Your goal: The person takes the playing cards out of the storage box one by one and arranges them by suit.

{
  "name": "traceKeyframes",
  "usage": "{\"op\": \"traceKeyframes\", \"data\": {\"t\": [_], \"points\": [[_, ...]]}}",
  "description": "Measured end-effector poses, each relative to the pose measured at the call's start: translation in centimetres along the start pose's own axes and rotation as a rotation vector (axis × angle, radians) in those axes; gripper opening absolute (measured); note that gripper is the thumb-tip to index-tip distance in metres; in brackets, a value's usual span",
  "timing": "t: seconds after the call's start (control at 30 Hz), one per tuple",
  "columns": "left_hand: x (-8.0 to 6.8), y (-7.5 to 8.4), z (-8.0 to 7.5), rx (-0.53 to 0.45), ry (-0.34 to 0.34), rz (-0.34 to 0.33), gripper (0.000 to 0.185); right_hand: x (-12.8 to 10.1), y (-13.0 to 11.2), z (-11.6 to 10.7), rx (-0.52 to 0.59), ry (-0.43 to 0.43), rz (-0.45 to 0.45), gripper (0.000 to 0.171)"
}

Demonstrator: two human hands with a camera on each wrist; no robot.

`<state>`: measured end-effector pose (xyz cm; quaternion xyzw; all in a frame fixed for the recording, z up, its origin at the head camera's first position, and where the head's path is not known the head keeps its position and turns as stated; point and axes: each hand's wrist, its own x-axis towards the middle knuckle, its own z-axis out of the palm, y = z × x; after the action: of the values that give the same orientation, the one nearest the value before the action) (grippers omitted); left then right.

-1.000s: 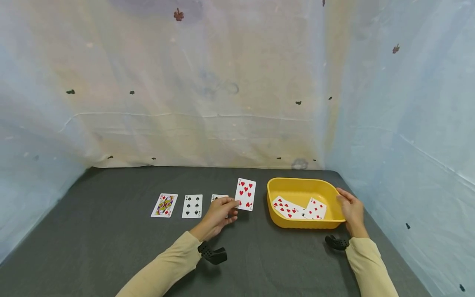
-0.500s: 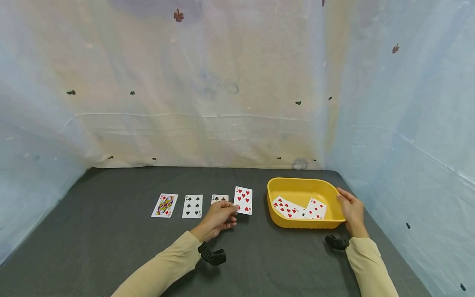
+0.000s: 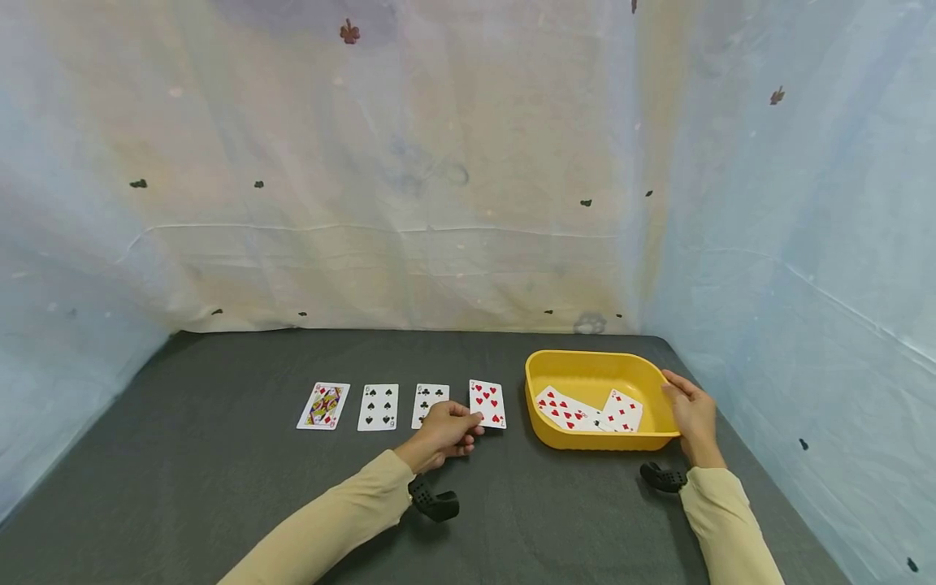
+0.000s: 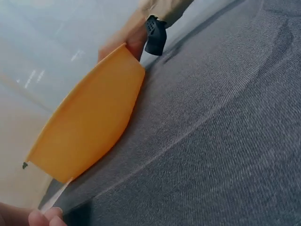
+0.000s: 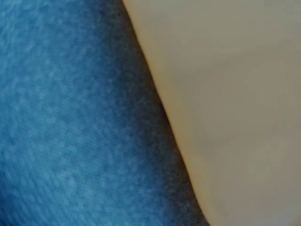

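Since a second ago: the seven of hearts (image 3: pixel 487 404) has come down from a tilted lift to lie flat.
Left hand (image 3: pixel 448 431): fingers (image 3: pixel 468 422) curled, pinching that card's near corner.
Row: queen (image 3: pixel 323 405), nine of spades (image 3: pixel 378 407), club card (image 3: pixel 430 400), then the seven, mid-surface (image 3: pixel 219 487).
Right hand (image 3: pixel 691 416): unmoved, fingers curled over the yellow tray (image 3: pixel 592 366) rim, near the surface's right edge.
Meaning: the row looks extended by one card.

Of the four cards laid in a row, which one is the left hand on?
The red hearts card at the row's right end, nearest the yellow tray; the left hand pinches its corner.
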<state>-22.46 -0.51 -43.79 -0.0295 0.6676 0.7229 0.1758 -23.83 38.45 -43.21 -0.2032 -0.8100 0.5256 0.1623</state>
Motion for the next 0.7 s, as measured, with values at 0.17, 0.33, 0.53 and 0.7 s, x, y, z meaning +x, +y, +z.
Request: {"op": "traceKeyframes", "data": {"t": [0.17, 0.33, 0.53, 0.7], "points": [[0.27, -0.06, 0.38, 0.030, 0.001, -0.006, 0.013, 0.03, 0.07, 0.04, 0.017, 0.002, 0.006, 0.040], [0.62, -0.26, 0.44, 0.042, -0.002, -0.006, 0.013, 0.12, -0.01, 0.05, 0.037, 0.000, 0.022, 0.041], [0.93, -0.38, 0.38, 0.072, -0.028, -0.005, 0.011, 0.14, -0.05, 0.02, 0.033, 0.005, 0.027, 0.041], [0.95, -0.18, 0.34, 0.096, -0.048, -0.020, 0.010, 0.18, -0.03, 0.00, 0.030, -0.003, 0.026, 0.041]]}}
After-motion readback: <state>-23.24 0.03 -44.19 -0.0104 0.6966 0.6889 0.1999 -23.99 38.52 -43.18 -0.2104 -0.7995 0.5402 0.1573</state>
